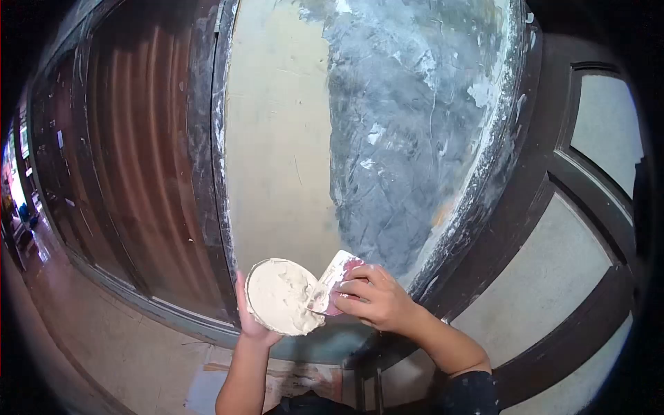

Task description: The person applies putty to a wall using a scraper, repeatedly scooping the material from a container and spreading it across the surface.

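My left hand (254,325) holds up a round container of cream-coloured putty (273,294) from its side and underside, its open top tilted toward me. In my right hand (373,297) is a flat putty scraper (341,266), reddish and smeared with white. The scraper's lower edge meets the putty at the container's right rim, where the paste is heaped and rough. Right in front stands a wall panel (277,138), its left strip coated smooth cream. The panel's right part (387,138) is patchy blue-grey with white smears.
Dark wooden panelling with brown curtain-like folds (142,131) stands to the left. At the right is a dark-framed door (546,256) with pale panels. Stained sheets (304,380) lie on the floor (131,346) below my arms.
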Tool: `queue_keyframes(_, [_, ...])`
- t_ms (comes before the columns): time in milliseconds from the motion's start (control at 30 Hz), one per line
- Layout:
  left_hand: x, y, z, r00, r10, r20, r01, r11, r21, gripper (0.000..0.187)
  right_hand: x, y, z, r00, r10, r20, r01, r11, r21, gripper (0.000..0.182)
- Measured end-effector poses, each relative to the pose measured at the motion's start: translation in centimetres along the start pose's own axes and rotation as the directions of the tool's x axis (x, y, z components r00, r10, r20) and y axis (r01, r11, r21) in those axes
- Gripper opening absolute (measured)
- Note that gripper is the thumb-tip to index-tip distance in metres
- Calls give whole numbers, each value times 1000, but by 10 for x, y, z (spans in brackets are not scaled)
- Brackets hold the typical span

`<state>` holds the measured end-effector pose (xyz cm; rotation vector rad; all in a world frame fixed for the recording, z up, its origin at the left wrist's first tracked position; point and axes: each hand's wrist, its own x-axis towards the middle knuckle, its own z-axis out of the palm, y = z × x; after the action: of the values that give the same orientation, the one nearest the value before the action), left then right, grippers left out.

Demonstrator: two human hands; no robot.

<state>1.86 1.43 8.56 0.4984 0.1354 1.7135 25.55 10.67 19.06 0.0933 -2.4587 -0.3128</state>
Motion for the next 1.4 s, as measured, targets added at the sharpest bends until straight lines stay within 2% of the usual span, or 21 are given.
queue_keyframes(133, [6, -7, -6, 1000, -25, 5, 25, 999, 26, 98, -9, 1, 2, 999, 32, 30, -32, 999, -10, 35])
queue_keyframes(367, [13, -18, -11, 999, -34, -16, 35, 998, 53, 98, -17, 4, -5, 993, 109, -42, -112, 991, -76, 42])
queue_keyframes(433, [16, -21, -13, 997, -6, -80, 7, 1000, 14, 98, -18, 6, -8, 986, 155, -56, -160, 983, -95, 43])
queue_keyframes(567, [17, -25, -10, 999, -10, -34, 11, 999, 31, 94, -19, 21, -12, 972, 194, -129, -213, 965, -151, 34])
queue_keyframes(633, [19, -27, -11, 999, -46, -27, 46, 999, -16, 96, -22, 36, -14, 916, 322, -240, -365, 916, -164, 29])
queue_keyframes(667, [22, -29, -17, 999, -35, -15, 35, 999, -10, 96, -27, 49, -12, 889, 364, -279, -415, 897, -154, 20])
queue_keyframes(733, [23, -29, -15, 999, -31, -12, 31, 1000, 2, 97, -36, 69, -7, 831, 500, -243, -543, 823, -164, 13])
queue_keyframes(767, [25, -29, -16, 1000, -27, -12, 27, 1000, 1, 97, -44, 79, -1, 833, 497, -243, -540, 826, -164, 13])
queue_keyframes(833, [27, -29, -20, 1000, -13, -9, 13, 1000, 3, 97, -64, 98, 16, 803, 584, -119, -595, 773, -221, 14])
queue_keyframes(867, [29, -30, -24, 998, -1, -65, -1, 1000, -20, 98, -73, 106, 24, 806, 581, -117, -591, 776, -220, 14])
queue_keyframes(967, [29, -28, -27, 999, 2, -32, -1, 1000, 19, 97, -98, 124, 50, 751, 657, 65, -627, 740, -242, 18])
queue_keyframes(1067, [30, -28, -23, 994, 53, -94, -52, 999, 8, 95, -103, 135, 66, 735, 670, 108, -617, 726, -302, 17])
queue_keyframes(1100, [30, -29, -26, 994, 50, -93, -51, 999, -13, 95, -91, 131, 59, 700, 706, 108, -662, 697, -276, 15])
queue_keyframes(1267, [27, -38, -40, 986, 98, -133, -99, 995, -1, 94, -94, 131, 60, 728, 685, 37, -667, 720, -193, 15])
queue_keyframes(1367, [21, -44, -43, 984, 122, -130, -123, 992, 2, 95, -102, 137, 76, 733, 674, 94, -624, 721, -302, 16])
queue_keyframes(1400, [19, -44, -36, 993, 106, -41, -107, 994, -12, 96, -97, 139, 74, 736, 670, 101, -618, 725, -303, 16])
